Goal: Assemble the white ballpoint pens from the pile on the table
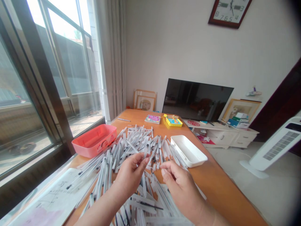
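Observation:
A wide heap of clear pen barrels and pen caps, several with black ends, covers the middle of the wooden table. Over the heap, my left hand is closed in a pinch, and a small translucent pen cap shows at its fingertips. My right hand is a short way to the right, thumb and forefinger drawn together. What its fingers hold, if anything, is too small to make out. Loose pen parts lie beneath both hands.
A pink plastic box stands left of the heap, and a white tray stands right. Farther back are a silver pen, a purple booklet and a yellow box. An open paper book lies front left.

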The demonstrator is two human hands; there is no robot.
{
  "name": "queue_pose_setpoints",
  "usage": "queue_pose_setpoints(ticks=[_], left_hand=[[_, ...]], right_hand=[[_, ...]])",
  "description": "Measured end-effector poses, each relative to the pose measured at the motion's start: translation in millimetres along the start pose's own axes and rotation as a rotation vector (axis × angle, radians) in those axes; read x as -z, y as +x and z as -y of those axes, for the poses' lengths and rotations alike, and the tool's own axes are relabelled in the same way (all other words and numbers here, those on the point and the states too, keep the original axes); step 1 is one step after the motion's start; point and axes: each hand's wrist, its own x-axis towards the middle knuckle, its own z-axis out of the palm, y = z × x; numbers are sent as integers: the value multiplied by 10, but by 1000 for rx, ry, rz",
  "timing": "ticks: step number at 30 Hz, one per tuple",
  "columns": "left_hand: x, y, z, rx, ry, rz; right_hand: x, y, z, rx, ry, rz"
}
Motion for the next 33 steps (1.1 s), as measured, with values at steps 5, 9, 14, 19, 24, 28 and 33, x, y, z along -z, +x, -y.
queue_pose_setpoints(ticks=[5,9,14,19,24,28,33], left_hand=[[-19,-84,-106,-206,553,87],[-49,-127,-178,-283,761,144],[-78,-127,-206,-339,907,218],[-69,-114,-185,-368,917,290],[-52,-100,-156,-387,849,326],[-46,-97,-152,-383,842,325],[-61,-116,-150,-389,884,332]], right_hand=[[90,60,-51,-91,167,-62],[108,76,-106,-94,102,-23],[100,92,-187,-47,-53,16],[140,105,-212,18,-116,87],[247,118,-149,57,-107,160],[301,126,-144,1,-39,227],[269,118,-201,-30,-104,224]])
